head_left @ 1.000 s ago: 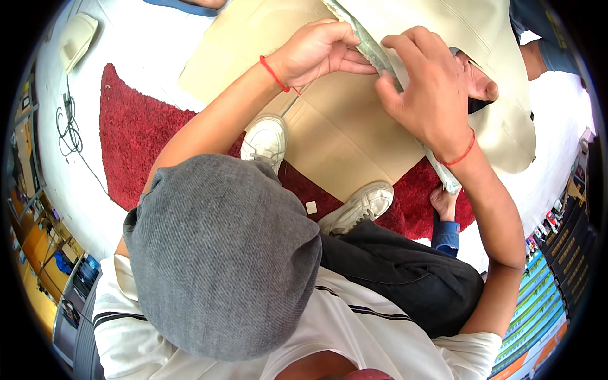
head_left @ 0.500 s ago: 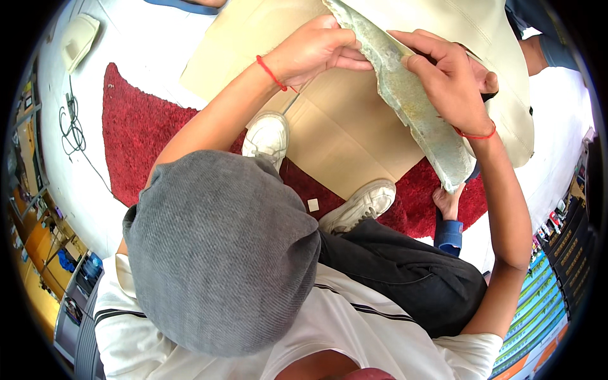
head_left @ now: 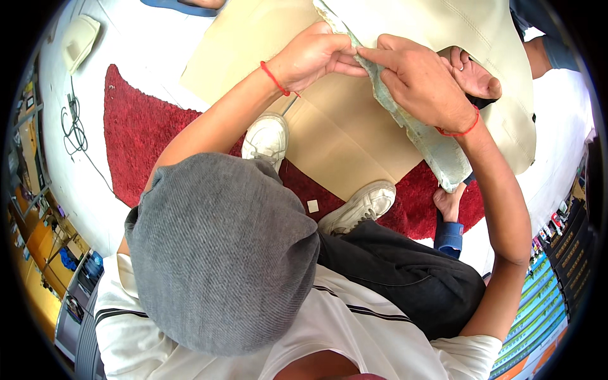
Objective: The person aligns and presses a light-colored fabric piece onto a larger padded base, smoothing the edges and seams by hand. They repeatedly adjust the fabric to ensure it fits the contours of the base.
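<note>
A beige leather-like cover point(head_left: 468, 28) with stitched seams spreads in front of me, its near edge turned over into a long mottled grey-green flap point(head_left: 411, 126). My left hand point(head_left: 320, 56) is closed on the flap's left edge, thumb on top and fingers curled underneath. Across the flap lies my right hand point(head_left: 421, 79), index finger stretched to the edge beside my left thumb, other fingers partly bent. It grips nothing that I can see. Another person's hand point(head_left: 475, 79) shows at a dark opening in the cover, just right of my right hand.
Under the cover lies a tan sheet point(head_left: 342, 139) on a red rug point(head_left: 145, 139). My white shoes point(head_left: 266, 139) stand at its near edge. Another person's bare foot point(head_left: 448, 202) is close by on the right. A cable point(head_left: 75, 133) lies on the white floor at left.
My right hand has moved left along the flap, its index finger now reaching my left thumb. The other person's hand shows more. My left hand stays at the flap's edge.
</note>
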`<action>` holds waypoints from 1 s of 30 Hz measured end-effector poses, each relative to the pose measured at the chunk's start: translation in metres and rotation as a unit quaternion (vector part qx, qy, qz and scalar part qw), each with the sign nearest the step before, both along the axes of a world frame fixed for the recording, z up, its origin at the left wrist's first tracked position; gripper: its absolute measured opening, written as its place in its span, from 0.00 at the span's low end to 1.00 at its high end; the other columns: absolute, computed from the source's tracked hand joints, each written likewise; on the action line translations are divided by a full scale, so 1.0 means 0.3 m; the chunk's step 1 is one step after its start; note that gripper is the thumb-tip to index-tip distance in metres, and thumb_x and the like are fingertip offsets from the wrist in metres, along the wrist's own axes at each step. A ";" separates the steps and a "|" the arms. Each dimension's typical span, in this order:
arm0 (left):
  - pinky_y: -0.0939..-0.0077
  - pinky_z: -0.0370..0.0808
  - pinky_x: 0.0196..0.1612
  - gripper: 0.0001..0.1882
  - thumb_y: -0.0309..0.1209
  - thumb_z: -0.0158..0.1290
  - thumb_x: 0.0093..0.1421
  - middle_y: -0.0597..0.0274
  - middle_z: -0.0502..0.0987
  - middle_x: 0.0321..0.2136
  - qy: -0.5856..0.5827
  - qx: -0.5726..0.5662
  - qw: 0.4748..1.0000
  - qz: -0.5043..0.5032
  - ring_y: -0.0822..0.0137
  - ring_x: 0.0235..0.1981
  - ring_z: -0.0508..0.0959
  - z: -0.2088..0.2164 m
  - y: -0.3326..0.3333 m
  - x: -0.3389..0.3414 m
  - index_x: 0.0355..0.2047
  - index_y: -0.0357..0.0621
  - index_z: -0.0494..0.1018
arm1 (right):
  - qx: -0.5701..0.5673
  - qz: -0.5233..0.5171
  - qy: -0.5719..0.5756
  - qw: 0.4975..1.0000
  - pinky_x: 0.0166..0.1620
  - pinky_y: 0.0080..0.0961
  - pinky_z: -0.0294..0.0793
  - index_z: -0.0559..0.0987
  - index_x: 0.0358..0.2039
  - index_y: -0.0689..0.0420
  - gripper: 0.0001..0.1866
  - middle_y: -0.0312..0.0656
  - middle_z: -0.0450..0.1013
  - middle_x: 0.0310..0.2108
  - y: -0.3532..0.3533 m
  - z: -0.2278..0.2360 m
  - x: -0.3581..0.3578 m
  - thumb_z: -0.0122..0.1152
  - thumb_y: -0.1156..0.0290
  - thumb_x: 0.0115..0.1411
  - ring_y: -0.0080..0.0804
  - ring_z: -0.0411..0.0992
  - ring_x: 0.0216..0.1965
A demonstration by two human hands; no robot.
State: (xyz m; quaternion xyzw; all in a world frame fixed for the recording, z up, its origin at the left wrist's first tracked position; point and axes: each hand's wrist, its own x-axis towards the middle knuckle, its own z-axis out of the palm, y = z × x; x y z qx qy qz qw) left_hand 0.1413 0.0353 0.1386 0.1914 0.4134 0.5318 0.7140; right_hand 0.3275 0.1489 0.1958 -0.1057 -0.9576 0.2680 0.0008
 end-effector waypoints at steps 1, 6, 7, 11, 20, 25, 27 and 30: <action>0.55 0.81 0.59 0.15 0.23 0.42 0.69 0.46 0.81 0.48 -0.009 0.004 1.000 -0.003 0.56 0.50 0.83 -0.004 0.003 -0.002 0.47 0.27 0.76 | 0.007 -0.002 0.000 1.000 0.38 0.45 0.73 0.82 0.49 0.58 0.20 0.46 0.70 0.31 0.000 0.002 0.001 0.54 0.78 0.55 0.47 0.74 0.36; 0.56 0.81 0.58 0.15 0.23 0.43 0.68 0.46 0.81 0.47 -0.046 0.003 0.999 -0.009 0.56 0.49 0.84 -0.020 -0.001 -0.005 0.48 0.27 0.76 | 0.046 -0.023 0.011 0.999 0.38 0.43 0.75 0.81 0.50 0.57 0.21 0.45 0.72 0.32 -0.039 0.039 0.010 0.55 0.78 0.54 0.47 0.75 0.37; 0.56 0.81 0.58 0.16 0.23 0.43 0.68 0.46 0.81 0.47 -0.044 0.001 0.999 -0.009 0.55 0.49 0.84 -0.018 -0.002 -0.005 0.49 0.26 0.75 | 0.046 -0.032 0.030 0.998 0.39 0.42 0.76 0.81 0.50 0.58 0.21 0.45 0.73 0.32 -0.048 0.043 0.010 0.56 0.78 0.54 0.47 0.75 0.37; 0.57 0.80 0.60 0.18 0.23 0.42 0.69 0.44 0.81 0.48 -0.042 0.002 0.999 -0.017 0.54 0.51 0.83 -0.003 0.005 -0.002 0.52 0.24 0.74 | 0.060 -0.071 0.062 0.994 0.39 0.42 0.77 0.79 0.51 0.58 0.22 0.44 0.76 0.33 -0.062 0.040 0.016 0.57 0.78 0.53 0.46 0.77 0.38; 0.56 0.79 0.61 0.16 0.27 0.44 0.70 0.48 0.80 0.49 -0.044 0.010 0.999 -0.005 0.54 0.51 0.82 0.019 0.001 0.018 0.51 0.27 0.73 | 0.136 -0.077 0.041 0.987 0.35 0.41 0.76 0.77 0.44 0.59 0.19 0.43 0.74 0.30 -0.077 0.062 0.007 0.64 0.76 0.49 0.43 0.77 0.34; 0.54 0.77 0.62 0.14 0.25 0.46 0.69 0.52 0.80 0.48 -0.057 0.022 0.998 0.022 0.57 0.52 0.81 0.014 -0.009 0.032 0.51 0.30 0.72 | 0.226 -0.111 0.060 0.966 0.34 0.41 0.75 0.77 0.38 0.58 0.15 0.42 0.73 0.29 -0.090 0.081 0.007 0.67 0.73 0.48 0.42 0.76 0.33; 0.54 0.76 0.63 0.16 0.25 0.46 0.69 0.51 0.79 0.50 -0.055 0.034 0.998 0.020 0.57 0.53 0.81 0.017 -0.013 0.034 0.54 0.30 0.71 | 0.237 -0.111 0.053 0.964 0.35 0.40 0.75 0.78 0.36 0.59 0.12 0.42 0.75 0.27 -0.059 0.072 0.008 0.66 0.72 0.49 0.43 0.77 0.31; 0.54 0.77 0.62 0.18 0.25 0.46 0.69 0.50 0.79 0.52 -0.024 0.030 0.999 0.015 0.58 0.53 0.81 0.001 -0.007 0.042 0.55 0.28 0.70 | 0.080 -0.212 0.060 0.972 0.36 0.38 0.77 0.80 0.31 0.62 0.09 0.45 0.77 0.25 0.019 0.097 -0.002 0.63 0.71 0.52 0.46 0.78 0.30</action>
